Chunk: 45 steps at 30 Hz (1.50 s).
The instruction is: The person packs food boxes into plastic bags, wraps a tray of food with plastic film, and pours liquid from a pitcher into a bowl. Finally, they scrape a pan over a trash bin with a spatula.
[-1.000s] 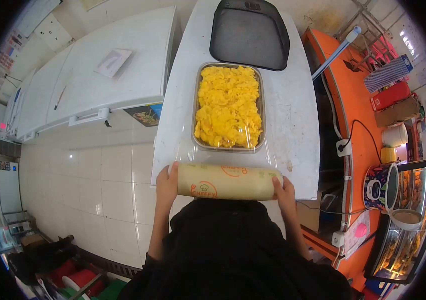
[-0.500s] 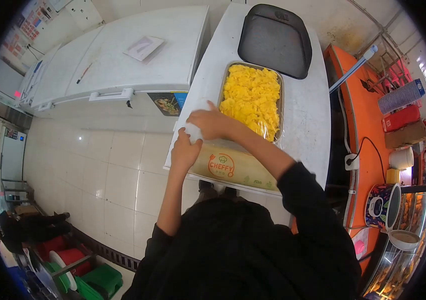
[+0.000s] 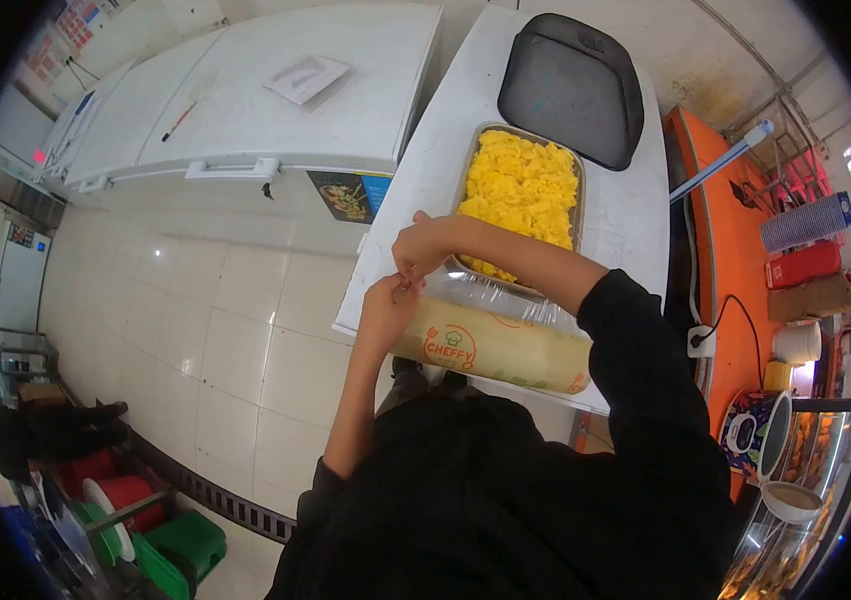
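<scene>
A roll of cling film, wrapped in yellowish printed paper marked CHEFFY, lies along the table's near edge. Clear film stretches between the roll and a metal tray heaped with yellow chopped food. My left hand is at the roll's left end, thumb and fingers pinched together. Reaching across the tray's near left corner, my right hand bends down so its fingertips meet the left ones. Both seem to grip the film's edge, though the pinched bit is mostly hidden by fingers.
Behind the food sits a black tray on the white table. White chest freezers stand to the left. On the right, an orange counter carries stacked cups and a patterned pot. A person in dark clothes is far left.
My hands have come together, fingertips now touching at the roll's left end. The roll sits farther from the tray, leaving more film visible between them. The view has shifted slightly.
</scene>
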Available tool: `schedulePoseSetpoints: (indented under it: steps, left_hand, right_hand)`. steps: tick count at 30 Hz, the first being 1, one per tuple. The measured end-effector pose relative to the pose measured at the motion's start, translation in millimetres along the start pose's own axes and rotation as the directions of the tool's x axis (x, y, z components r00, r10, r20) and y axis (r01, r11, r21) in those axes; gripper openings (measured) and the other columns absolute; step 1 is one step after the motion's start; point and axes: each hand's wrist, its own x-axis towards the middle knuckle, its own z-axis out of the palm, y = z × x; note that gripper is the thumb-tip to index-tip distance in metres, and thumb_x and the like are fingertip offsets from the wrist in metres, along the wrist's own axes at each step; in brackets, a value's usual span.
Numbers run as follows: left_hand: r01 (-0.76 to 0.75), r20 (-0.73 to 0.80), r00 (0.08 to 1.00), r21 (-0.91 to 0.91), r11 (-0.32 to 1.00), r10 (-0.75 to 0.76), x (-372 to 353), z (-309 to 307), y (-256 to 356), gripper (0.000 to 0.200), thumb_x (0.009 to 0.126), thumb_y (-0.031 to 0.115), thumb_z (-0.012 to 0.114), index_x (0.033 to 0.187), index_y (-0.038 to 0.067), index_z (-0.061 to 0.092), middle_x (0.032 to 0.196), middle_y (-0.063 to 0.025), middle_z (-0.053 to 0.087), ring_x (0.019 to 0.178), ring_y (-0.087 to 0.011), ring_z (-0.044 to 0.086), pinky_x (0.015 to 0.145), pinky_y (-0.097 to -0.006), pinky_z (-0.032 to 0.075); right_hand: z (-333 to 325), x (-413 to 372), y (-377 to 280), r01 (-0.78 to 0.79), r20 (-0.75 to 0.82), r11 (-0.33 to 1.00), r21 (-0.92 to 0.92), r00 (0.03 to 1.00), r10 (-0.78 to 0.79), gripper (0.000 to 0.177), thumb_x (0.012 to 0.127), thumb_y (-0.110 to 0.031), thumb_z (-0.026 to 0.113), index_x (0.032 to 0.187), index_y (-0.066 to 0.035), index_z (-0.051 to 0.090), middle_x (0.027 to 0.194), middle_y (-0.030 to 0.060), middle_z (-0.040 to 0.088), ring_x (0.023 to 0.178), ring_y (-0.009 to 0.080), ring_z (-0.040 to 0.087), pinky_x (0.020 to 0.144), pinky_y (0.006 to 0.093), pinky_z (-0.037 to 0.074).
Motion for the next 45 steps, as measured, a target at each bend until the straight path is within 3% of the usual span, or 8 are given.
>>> schedulePoseSetpoints:
  steps: [13, 17, 26, 28, 31, 38, 40, 45]
  left_hand:
    - [-0.32, -0.234, 0.882, 0.341, 0.884, 0.41, -16, 1, 17, 0.004, 0.07, 0.007, 0.058, 0.07, 0.01, 0.06, 0.092, -0.0041, 0.045, 0.086, -0.0242, 0.042, 0.073, -0.0386, 0.028]
    - [-0.351, -0.12, 0.898, 0.386, 0.853, 0.423, -28, -3, 24, 0.006, 0.07, 0.007, 0.058, 0.075, 0.01, 0.061, 0.089, -0.0034, 0.046, 0.085, -0.0234, 0.043, 0.077, -0.0384, 0.028]
    - [-0.5, -0.065, 0.857, 0.145, 0.854, 0.512, -24, -2, 13, 0.011, 0.068, 0.005, 0.062, 0.079, 0.003, 0.058, 0.084, -0.0096, 0.051, 0.075, -0.023, 0.053, 0.064, -0.0327, 0.042]
    - [-0.482, -0.072, 0.868, 0.112, 0.869, 0.491, -25, -1, 15, 0.012, 0.067, 0.004, 0.063, 0.077, 0.003, 0.057, 0.082, -0.0098, 0.051, 0.072, -0.0224, 0.052, 0.063, -0.0326, 0.043]
    - [-0.448, -0.079, 0.886, 0.105, 0.888, 0.457, -27, -3, 19, 0.016, 0.069, 0.007, 0.064, 0.081, 0.002, 0.056, 0.085, -0.0119, 0.05, 0.074, -0.0249, 0.052, 0.064, -0.0333, 0.043]
    - [-0.184, -0.351, 0.917, 0.046, 0.982, 0.188, -23, 8, 6, 0.041, 0.072, 0.007, 0.061, 0.108, -0.003, 0.042, 0.098, -0.0162, 0.046, 0.085, -0.0275, 0.048, 0.076, -0.0347, 0.04]
    - [0.014, -0.376, 0.921, -0.215, 0.976, -0.096, -22, 13, -9, 0.049, 0.076, 0.01, 0.058, 0.115, -0.004, 0.033, 0.104, -0.0182, 0.041, 0.088, -0.0253, 0.045, 0.079, -0.0347, 0.039]
    - [0.317, -0.176, 0.918, -0.217, 0.923, -0.356, -21, 7, -35, 0.044, 0.078, 0.028, 0.057, 0.102, -0.008, 0.045, 0.096, -0.0232, 0.049, 0.082, -0.0238, 0.049, 0.073, -0.0345, 0.04]
  right_hand:
    - [-3, 23, 12, 0.021, -0.252, 0.943, -0.333, 0.962, -0.11, 0.008, 0.064, -0.021, 0.061, 0.064, -0.013, 0.065, 0.061, 0.0033, 0.061, 0.059, 0.0176, 0.058, 0.061, 0.0359, 0.038]
    - [-1, 67, 27, 0.04, 0.373, 0.997, 0.059, 0.926, -0.06, 0.011, 0.064, -0.019, 0.064, 0.068, -0.008, 0.066, 0.072, 0.0056, 0.064, 0.064, 0.0153, 0.061, 0.052, 0.0289, 0.046]
    - [27, 81, 90, -0.406, 0.73, 0.855, 0.323, 0.681, 0.048, 0.019, 0.065, -0.016, 0.066, 0.082, -0.007, 0.067, 0.08, 0.0075, 0.065, 0.068, 0.013, 0.06, 0.057, 0.0258, 0.047]
    - [21, 69, 84, -0.11, 0.636, 0.993, 0.042, 0.77, 0.058, 0.027, 0.064, -0.02, 0.071, 0.088, -0.008, 0.066, 0.082, 0.0048, 0.064, 0.074, 0.0136, 0.059, 0.06, 0.0282, 0.047]
    - [12, 46, 63, -0.335, 0.227, 0.877, -0.344, 0.877, 0.424, 0.034, 0.06, -0.022, 0.074, 0.09, -0.009, 0.065, 0.086, 0.0029, 0.064, 0.077, 0.0162, 0.058, 0.065, 0.0335, 0.046]
    - [21, 22, 83, -0.791, -0.402, 0.602, -0.114, 0.591, 0.7, 0.022, 0.071, -0.024, 0.063, 0.088, -0.01, 0.064, 0.088, 0.0064, 0.063, 0.077, 0.0204, 0.057, 0.066, 0.0385, 0.039]
    - [31, 4, 65, -0.229, -0.797, 0.941, 0.25, 0.503, 0.334, 0.021, 0.079, -0.022, 0.052, 0.089, -0.007, 0.062, 0.09, 0.0078, 0.062, 0.082, 0.0196, 0.056, 0.07, 0.0358, 0.041]
    - [78, -37, -43, 0.239, -0.48, 0.55, 0.8, 0.805, 0.348, 0.036, 0.089, -0.03, 0.039, 0.105, -0.002, 0.055, 0.106, 0.0144, 0.056, 0.101, 0.0225, 0.052, 0.089, 0.0316, 0.036]
